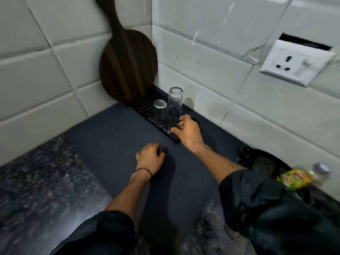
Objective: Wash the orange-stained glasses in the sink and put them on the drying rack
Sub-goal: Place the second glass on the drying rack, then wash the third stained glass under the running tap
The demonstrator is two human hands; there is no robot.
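Two clear glasses stand upside down on the black drying rack [142, 105] in the corner: a tall ribbed glass [175, 100] at the back and a shorter glass [160, 110] in front of it. My right hand [187, 130] rests on the near end of the rack, fingers spread, just right of the glasses and holding nothing. My left hand [150, 159] lies on the dark mat [114, 140] with its fingers curled under and nothing seen in it. The sink is out of view.
A round wooden board [127, 65] leans in the tiled corner behind the rack. A wall socket [296, 64] is at the right. A dark pan [266, 159] and a plastic bottle [303, 176] lie at the right edge. Speckled granite counter [36, 190] surrounds the mat.
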